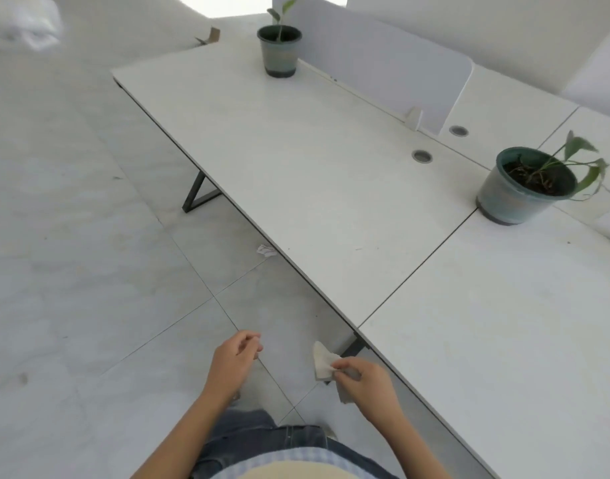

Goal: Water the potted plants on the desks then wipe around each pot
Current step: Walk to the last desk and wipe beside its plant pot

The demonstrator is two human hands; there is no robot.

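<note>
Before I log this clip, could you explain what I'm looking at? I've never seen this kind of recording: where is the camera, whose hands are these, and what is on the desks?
There is no machine here, just a person working with bare hands. The single picture comes from a wide-angle camera worn on the person's head, looking forward and down, so the edges bend a little.

At the bottom, the left hand hangs loosely curled and holds nothing. The right hand pinches a folded cloth. Both hands are over the floor, beside the desk edge.

The white desks stand joined together. On them are a far potted plant next to a white divider panel and a near potted plant on the right. A crumpled paper scrap lies on the floor.
</note>
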